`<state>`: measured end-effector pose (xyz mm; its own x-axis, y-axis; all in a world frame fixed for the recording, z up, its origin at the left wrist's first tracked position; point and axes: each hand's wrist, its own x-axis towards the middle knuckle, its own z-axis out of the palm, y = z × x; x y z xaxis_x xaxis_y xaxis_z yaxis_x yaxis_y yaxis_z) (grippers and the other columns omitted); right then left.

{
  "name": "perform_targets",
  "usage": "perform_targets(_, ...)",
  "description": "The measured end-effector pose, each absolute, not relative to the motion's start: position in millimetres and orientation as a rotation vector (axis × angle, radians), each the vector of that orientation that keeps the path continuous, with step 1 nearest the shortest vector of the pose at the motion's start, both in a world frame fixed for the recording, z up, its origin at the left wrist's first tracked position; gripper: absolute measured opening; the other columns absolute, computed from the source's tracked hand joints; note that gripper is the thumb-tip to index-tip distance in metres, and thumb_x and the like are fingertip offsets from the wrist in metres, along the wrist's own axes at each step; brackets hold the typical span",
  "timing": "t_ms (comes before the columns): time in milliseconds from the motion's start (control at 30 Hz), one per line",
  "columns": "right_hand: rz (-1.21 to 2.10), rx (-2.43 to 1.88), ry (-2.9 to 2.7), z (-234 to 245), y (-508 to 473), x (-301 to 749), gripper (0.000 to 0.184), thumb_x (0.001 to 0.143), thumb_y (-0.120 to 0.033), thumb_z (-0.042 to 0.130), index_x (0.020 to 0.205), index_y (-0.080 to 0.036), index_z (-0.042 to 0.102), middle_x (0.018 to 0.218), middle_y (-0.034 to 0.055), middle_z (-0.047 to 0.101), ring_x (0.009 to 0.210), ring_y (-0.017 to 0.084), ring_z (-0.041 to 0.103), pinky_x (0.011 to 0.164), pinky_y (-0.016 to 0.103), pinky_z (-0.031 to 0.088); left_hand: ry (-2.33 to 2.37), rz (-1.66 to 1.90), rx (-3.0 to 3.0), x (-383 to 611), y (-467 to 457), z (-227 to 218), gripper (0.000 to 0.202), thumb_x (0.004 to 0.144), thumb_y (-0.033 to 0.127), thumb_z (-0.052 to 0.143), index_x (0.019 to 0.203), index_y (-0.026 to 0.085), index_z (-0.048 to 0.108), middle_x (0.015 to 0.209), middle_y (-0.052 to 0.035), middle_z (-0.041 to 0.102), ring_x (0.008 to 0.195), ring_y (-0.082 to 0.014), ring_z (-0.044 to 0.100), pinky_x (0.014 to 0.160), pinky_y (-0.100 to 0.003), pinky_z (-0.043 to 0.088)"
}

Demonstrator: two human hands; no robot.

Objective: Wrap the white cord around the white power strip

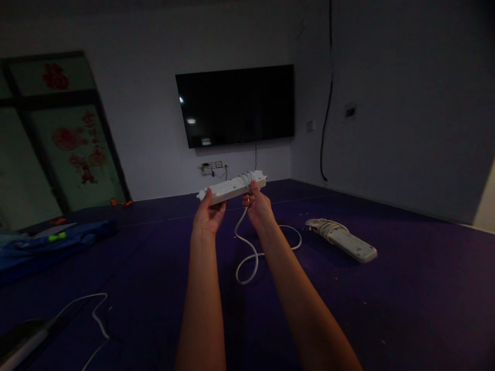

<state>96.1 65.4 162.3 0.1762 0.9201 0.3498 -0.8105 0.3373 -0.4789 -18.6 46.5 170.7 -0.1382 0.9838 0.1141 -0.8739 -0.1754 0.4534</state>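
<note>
A white power strip (228, 189) is held up in front of me, tilted a little with its right end higher. My left hand (209, 216) grips its left end, thumb on the near side and fingers beneath. Around the strip's right part several turns of its white cord (246, 179) are wound. My right hand (257, 203) is closed there, its thumb against the wound turns and its fingers curled at the cord. From that hand the loose cord hangs down and lies in loops on the purple floor (270, 314).
On the right lies another power strip (348, 242) with its cord wrapped round it. A blue cloth (77, 239) lies at the left; a white cable (95, 309) runs across the lower left. A television (237, 105) hangs on the wall, and a black cable (328, 113) dangles beside it.
</note>
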Motion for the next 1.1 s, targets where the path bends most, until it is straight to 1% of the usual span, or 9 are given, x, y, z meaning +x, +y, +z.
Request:
perform_targets(100,1.220,-0.206,-0.691,160,67,97,0.033,0.058,-0.034,0.078,0.073,-0.014,0.056,0.057,-0.0052,0.052,0.043,0.002,0.045,0.034,0.013,0.032,0.450,1.709,0.381,-8,43,175,0.013,0.074,0.018,0.067,0.079,0.014,0.055,0.077,-0.0053,0.064,0.077,-0.0175,0.064,0.069,-0.032,0.057)
perform_targets(233,1.225,-0.263,-0.719,159,66,97,0.034,0.060,-0.037,0.077,0.074,-0.014,0.056,0.055,-0.0050,0.053,0.041,0.003,0.046,0.034,0.014,0.033,0.521,1.758,0.370,-2,42,177,0.012,0.073,0.006,0.063,0.071,0.014,0.054,0.069,-0.0015,0.063,0.065,-0.0119,0.063,0.063,-0.025,0.056)
perform_targets(333,1.263,-0.331,-0.748,158,64,95,0.034,0.066,-0.042,0.072,0.075,-0.014,0.055,0.053,-0.0023,0.056,0.040,0.005,0.046,0.034,0.015,0.033,0.503,1.823,0.430,-2,45,178,0.015,0.070,-0.001,0.061,0.070,0.013,0.055,0.067,-0.0010,0.063,0.059,-0.0101,0.062,0.059,-0.021,0.054)
perform_targets(433,1.320,-0.383,-0.777,159,62,93,0.034,0.075,-0.047,0.062,0.079,-0.014,0.055,0.053,0.0011,0.059,0.039,0.007,0.047,0.034,0.016,0.032,0.402,1.953,0.552,-5,49,177,0.025,0.063,-0.008,0.062,0.074,0.014,0.058,0.072,0.0000,0.065,0.066,-0.0115,0.064,0.064,-0.022,0.053)
perform_targets(500,1.357,-0.408,-0.783,161,60,92,0.034,0.080,-0.048,0.056,0.080,-0.014,0.054,0.053,0.0023,0.060,0.037,0.007,0.046,0.034,0.015,0.030,0.331,2.023,0.658,-9,53,174,0.031,0.058,-0.009,0.064,0.077,0.016,0.060,0.076,0.0002,0.067,0.073,-0.0134,0.065,0.068,-0.023,0.053)
perform_targets(667,1.418,-0.395,-0.813,166,54,88,0.031,0.085,-0.045,0.049,0.081,-0.014,0.054,0.053,0.0027,0.060,0.035,0.005,0.043,0.033,0.013,0.025,0.234,2.057,0.900,-24,61,163,0.032,0.050,0.002,0.073,0.077,0.016,0.062,0.077,-0.0004,0.068,0.080,-0.0155,0.065,0.072,-0.023,0.052)
perform_targets(867,1.456,-0.424,-0.838,167,52,87,0.039,0.083,-0.052,0.046,0.082,-0.013,0.055,0.055,0.0041,0.060,0.036,0.007,0.044,0.032,0.015,0.025,0.207,2.041,1.071,-37,63,154,0.043,0.044,0.008,0.078,0.084,0.018,0.065,0.084,-0.0009,0.069,0.085,-0.0141,0.063,0.080,-0.023,0.049)
perform_targets(1033,1.462,-0.523,-0.846,164,59,92,0.054,0.073,-0.064,0.053,0.090,-0.013,0.057,0.057,0.0051,0.060,0.039,0.008,0.046,0.031,0.017,0.024,0.248,2.016,1.195,-38,61,150,0.051,0.043,0.009,0.078,0.092,0.018,0.065,0.087,-0.0021,0.069,0.081,-0.0135,0.063,0.080,-0.023,0.048)
perform_targets(1100,1.457,-0.544,-0.853,163,60,95,0.056,0.069,-0.065,0.055,0.090,-0.013,0.057,0.057,0.0050,0.060,0.040,0.008,0.046,0.030,0.017,0.023,0.262,1.976,1.239,-39,60,148,0.054,0.044,0.010,0.078,0.095,0.018,0.065,0.089,-0.0022,0.069,0.082,-0.0139,0.062,0.082,-0.025,0.047)
